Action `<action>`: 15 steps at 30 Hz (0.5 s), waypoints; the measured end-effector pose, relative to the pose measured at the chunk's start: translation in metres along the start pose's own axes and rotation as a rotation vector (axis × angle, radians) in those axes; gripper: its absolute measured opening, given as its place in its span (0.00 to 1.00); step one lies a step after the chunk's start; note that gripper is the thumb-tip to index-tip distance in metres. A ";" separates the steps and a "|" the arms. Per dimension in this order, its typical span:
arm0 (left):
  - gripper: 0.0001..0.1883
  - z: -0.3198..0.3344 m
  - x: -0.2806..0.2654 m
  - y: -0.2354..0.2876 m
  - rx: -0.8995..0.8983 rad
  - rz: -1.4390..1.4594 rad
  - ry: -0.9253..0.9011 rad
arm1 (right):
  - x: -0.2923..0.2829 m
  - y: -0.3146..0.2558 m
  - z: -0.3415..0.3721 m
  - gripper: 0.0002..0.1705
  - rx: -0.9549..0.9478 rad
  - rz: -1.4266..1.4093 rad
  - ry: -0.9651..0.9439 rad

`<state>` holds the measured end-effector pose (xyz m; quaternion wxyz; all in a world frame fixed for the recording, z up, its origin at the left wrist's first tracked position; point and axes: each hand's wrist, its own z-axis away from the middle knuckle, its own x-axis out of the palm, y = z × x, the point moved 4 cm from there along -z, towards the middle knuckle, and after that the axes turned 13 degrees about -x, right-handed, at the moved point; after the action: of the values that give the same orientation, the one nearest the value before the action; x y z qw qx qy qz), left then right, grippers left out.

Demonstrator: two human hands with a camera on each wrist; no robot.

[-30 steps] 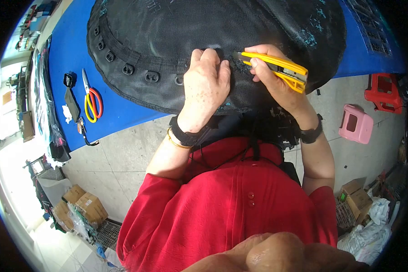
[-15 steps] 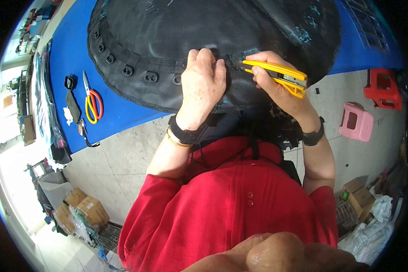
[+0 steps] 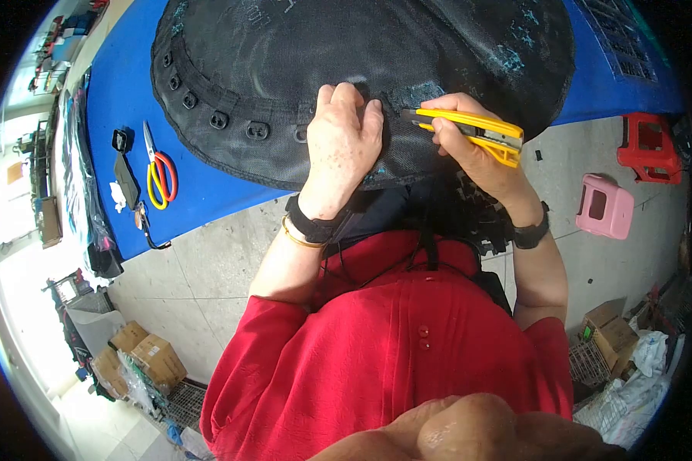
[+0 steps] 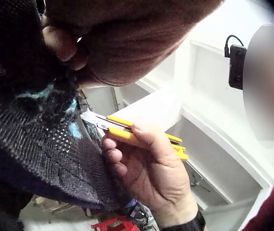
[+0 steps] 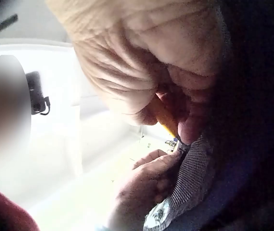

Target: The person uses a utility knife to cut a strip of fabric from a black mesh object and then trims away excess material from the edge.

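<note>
A large round black mesh piece point(image 3: 338, 46) with blue thread patches covers much of the blue table. My left hand point(image 3: 340, 138) grips its near part with bent fingers, close beside a row of black plastic rings point(image 3: 257, 131) along a curved band. In the right hand point(image 3: 473, 146) are yellow-handled thread snips point(image 3: 477, 127), pinched between thumb and fingers. Their blades point left, toward the left fingertips. Seen from the left wrist, the snips point(image 4: 122, 130) have parted blades near blue threads point(image 4: 74, 130) on the mesh. The right wrist view hides most of the snips behind the palm.
On the left of the blue table point(image 3: 200, 207) lie red-and-yellow scissors point(image 3: 158, 165) and a dark strap with a buckle point(image 3: 123, 165). Plastic-wrapped material point(image 3: 77, 169) hangs at the left edge. A pink stool point(image 3: 605, 206) and a red stool point(image 3: 650, 150) stand on the floor at right.
The right hand with the thread snips has shifted slightly down and right, and the handles have tilted flatter. My left hand has moved a little left and keeps its grip on the mesh.
</note>
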<state>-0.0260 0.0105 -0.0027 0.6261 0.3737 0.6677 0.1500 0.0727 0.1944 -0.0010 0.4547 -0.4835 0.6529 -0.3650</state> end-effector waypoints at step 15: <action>0.11 0.000 0.000 0.001 -0.066 0.041 -0.015 | 0.004 -0.004 0.001 0.20 0.049 -0.050 0.047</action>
<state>-0.0258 0.0108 -0.0021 0.6398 0.3677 0.6499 0.1819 0.0745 0.1899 0.0012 0.4416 -0.4797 0.6418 -0.4035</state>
